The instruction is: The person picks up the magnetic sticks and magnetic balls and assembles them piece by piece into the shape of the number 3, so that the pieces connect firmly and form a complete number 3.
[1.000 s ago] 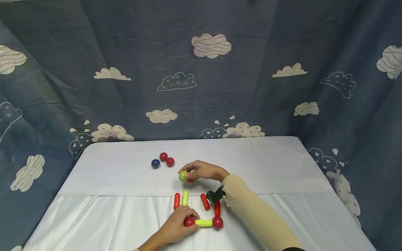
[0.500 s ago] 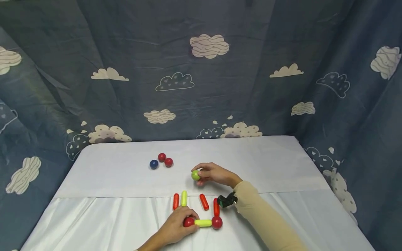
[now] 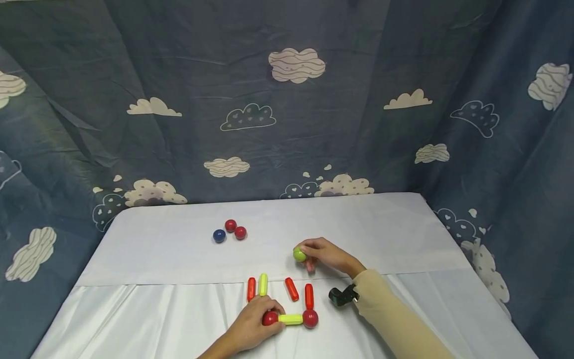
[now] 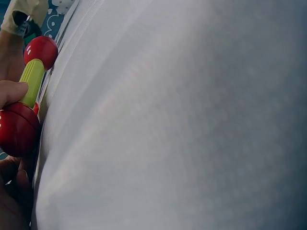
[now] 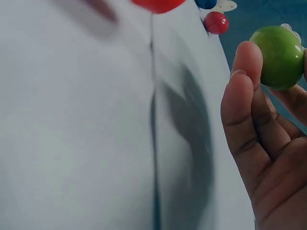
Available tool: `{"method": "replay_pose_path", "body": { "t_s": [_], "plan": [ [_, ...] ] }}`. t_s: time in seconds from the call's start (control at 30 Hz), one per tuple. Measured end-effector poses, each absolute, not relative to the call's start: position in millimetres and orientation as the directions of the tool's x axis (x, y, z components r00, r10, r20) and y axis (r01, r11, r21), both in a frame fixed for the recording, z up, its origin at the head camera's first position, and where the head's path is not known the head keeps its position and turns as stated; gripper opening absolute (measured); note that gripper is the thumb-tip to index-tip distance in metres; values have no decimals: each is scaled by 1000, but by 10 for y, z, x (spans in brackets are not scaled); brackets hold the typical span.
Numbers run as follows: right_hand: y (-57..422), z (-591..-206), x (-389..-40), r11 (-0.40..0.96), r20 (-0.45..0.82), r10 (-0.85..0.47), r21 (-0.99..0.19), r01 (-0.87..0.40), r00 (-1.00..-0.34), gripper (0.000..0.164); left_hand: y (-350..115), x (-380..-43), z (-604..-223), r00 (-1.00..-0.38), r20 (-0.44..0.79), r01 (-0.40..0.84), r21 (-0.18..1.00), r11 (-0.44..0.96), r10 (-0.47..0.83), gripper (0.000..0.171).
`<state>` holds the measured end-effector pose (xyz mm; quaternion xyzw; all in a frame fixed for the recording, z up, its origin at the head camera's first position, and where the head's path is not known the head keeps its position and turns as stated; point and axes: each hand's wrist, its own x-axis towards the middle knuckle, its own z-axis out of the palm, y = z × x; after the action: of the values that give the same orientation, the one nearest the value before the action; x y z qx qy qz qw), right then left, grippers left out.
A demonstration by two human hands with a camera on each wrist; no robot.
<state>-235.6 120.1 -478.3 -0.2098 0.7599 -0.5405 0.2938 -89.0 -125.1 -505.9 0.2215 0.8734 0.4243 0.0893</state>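
Observation:
My right hand (image 3: 326,255) pinches a green ball (image 3: 299,255) between thumb and fingers, held above the white cloth; the right wrist view shows the same green ball (image 5: 277,57) at the fingertips. My left hand (image 3: 256,321) grips the near left corner of a ball-and-rod piece. In it, a red ball (image 3: 270,318) joins a yellow-green rod (image 3: 291,319), which ends at another red ball (image 3: 310,318). From that second ball a red rod (image 3: 309,296) points away from me. In the left wrist view the thumb lies on the yellow-green rod (image 4: 32,82).
A loose red rod (image 3: 291,289) lies inside the piece. Beyond my left hand are a red rod (image 3: 251,289) and a yellow-green rod (image 3: 263,284), their near ends hidden. Farther back sit a blue ball (image 3: 219,236) and two red balls (image 3: 240,233). A cloud-print curtain (image 3: 251,139) hangs behind.
My right hand has carried the green ball to the right, away from the blue and red balls. My left hand has stayed on the piece.

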Motion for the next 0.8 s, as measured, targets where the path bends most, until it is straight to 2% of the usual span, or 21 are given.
{"method": "replay_pose_path", "body": {
  "t_s": [0.37, 0.8],
  "plan": [
    [1367, -4841, -2152, 469, -256, -621, -879, -90, -741, 31, -1240, -875, -5061, -886, 25, 307, 780, 546, 464, 17],
    [1354, -4850, -2034, 526, -255, -623, -836, -155, -740, 25, -1253, -884, -5038, -890, 32, 309, 777, 548, 455, 18]
  ]
}}
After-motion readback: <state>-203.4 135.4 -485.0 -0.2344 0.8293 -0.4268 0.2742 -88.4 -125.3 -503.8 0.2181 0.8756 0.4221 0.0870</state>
